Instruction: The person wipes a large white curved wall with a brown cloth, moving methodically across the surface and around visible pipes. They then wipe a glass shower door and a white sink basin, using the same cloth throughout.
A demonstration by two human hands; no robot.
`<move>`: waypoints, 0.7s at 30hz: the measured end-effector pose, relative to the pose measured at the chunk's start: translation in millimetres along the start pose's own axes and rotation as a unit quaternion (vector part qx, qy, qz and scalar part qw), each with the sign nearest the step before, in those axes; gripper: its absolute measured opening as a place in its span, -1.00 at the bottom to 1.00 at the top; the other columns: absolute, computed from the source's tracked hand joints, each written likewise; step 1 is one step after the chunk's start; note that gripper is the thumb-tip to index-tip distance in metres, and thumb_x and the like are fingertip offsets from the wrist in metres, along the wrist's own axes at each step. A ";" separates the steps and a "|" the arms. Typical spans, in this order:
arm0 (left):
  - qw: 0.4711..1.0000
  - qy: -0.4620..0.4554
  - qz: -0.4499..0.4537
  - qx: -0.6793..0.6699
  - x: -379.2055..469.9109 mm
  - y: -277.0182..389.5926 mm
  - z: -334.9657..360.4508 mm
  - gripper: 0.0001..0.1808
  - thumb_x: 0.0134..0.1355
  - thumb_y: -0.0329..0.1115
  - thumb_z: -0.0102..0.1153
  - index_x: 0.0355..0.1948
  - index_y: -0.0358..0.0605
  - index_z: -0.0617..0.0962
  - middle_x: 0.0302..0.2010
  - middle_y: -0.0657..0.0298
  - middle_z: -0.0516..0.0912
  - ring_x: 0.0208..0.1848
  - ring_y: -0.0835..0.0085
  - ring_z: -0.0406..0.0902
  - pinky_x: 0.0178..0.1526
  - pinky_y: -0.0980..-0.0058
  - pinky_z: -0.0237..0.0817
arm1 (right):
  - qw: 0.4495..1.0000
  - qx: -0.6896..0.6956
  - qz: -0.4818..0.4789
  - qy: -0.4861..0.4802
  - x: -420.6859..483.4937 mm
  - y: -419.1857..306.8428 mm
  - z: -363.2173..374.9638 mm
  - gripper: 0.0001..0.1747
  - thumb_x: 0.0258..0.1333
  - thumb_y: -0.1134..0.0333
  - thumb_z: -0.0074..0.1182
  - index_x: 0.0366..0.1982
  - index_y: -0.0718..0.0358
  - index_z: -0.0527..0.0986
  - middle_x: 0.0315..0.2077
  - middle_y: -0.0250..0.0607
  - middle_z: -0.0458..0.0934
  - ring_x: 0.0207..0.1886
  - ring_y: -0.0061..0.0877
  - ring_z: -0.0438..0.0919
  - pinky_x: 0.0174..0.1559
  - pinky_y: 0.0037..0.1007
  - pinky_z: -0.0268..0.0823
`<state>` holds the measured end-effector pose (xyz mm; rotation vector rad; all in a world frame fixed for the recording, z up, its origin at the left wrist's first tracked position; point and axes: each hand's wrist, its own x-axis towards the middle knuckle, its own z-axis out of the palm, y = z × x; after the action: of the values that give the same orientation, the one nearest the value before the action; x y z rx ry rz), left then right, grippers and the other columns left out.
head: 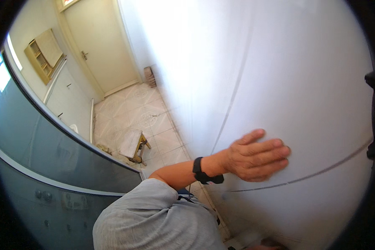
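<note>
My left hand (256, 157) lies flat in front of a glossy white wall (287, 81) marked by thin dark joint lines, its back towards me. The fingers point right, and the outermost one is spread from the others. I see nothing held in it, though the palm side is hidden. Whether the palm touches the wall I cannot tell. A black band (203, 172) with a small device circles the wrist. At the bottom edge a sliver of skin (262, 247), perhaps my right hand, shows beside a dark brown thing (275, 243); its grip is cut off.
A grey-blue glossy framed panel (68, 150) curves along my left. Beyond it stand a small wooden stool (132, 145) on the tiled floor (162, 140) and a brownish stack (150, 77) by the wall. Farther back are a cream door (100, 43) and a wall cabinet (45, 56).
</note>
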<state>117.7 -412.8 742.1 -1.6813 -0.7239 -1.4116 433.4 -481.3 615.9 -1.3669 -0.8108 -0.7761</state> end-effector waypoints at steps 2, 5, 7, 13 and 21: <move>1.000 0.006 0.004 -0.017 0.6 -2.0 -1.4 -0.66 0.35 -0.32 0.15 0.12 0.00 0.71 0.38 0.17 0.59 0.49 0.26 0.43 0.60 0.01 0.07 | 1.000 0.015 -0.019 -0.020 -7.2 -23.8 4.0 -0.49 0.46 -0.07 0.05 0.02 0.28 0.41 0.02 -0.09 0.37 -0.04 -0.28 0.41 0.01 -0.23 0.34; 0.998 0.023 0.012 -0.052 -0.4 -5.0 -2.2 -0.70 0.41 -0.35 0.15 0.12 -0.04 0.70 0.38 0.14 0.57 0.49 0.23 0.41 0.58 0.01 0.10 | 0.997 0.041 -0.045 -0.050 -18.8 -62.8 8.6 -0.47 0.46 -0.12 0.03 -0.04 0.27 0.42 -0.04 -0.11 0.37 -0.09 -0.28 0.39 -0.03 -0.23 0.32; 0.996 0.021 0.004 -0.083 -1.7 -5.0 -3.7 -0.72 0.45 -0.37 0.18 0.14 -0.02 0.68 0.38 0.17 0.58 0.49 0.22 0.41 0.56 0.03 0.13 | 0.994 0.055 -0.061 -0.077 -25.2 -87.1 9.7 -0.45 0.46 -0.15 0.01 -0.08 0.27 0.43 -0.09 -0.12 0.37 -0.12 -0.28 0.38 -0.05 -0.23 0.31; 0.988 0.025 0.088 -0.125 -9.3 -22.0 -11.7 -0.76 0.44 -0.34 0.11 0.03 -0.15 0.68 0.28 0.06 0.60 0.41 0.17 0.45 0.38 0.08 0.28 | 0.979 0.085 -0.100 -0.155 -56.2 -145.9 14.7 -0.38 0.46 -0.24 -0.05 -0.21 0.26 0.44 -0.21 -0.16 0.36 -0.22 -0.28 0.34 -0.13 -0.22 0.26; 0.982 -0.078 0.096 -0.143 -87.0 -67.0 -75.3 -0.71 0.49 -0.34 0.02 0.07 -0.22 0.65 0.28 0.03 0.60 0.42 0.12 0.44 0.40 0.04 0.27 | 0.942 0.174 -0.271 -0.090 -90.9 -202.6 36.3 -0.42 0.46 -0.20 0.00 -0.24 0.26 0.45 -0.24 -0.14 0.39 -0.26 -0.25 0.39 -0.18 -0.23 0.31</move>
<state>5.0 -437.1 675.6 -2.0445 -0.4428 -1.3034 211.7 -455.6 644.1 -0.9066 -1.4334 -0.8800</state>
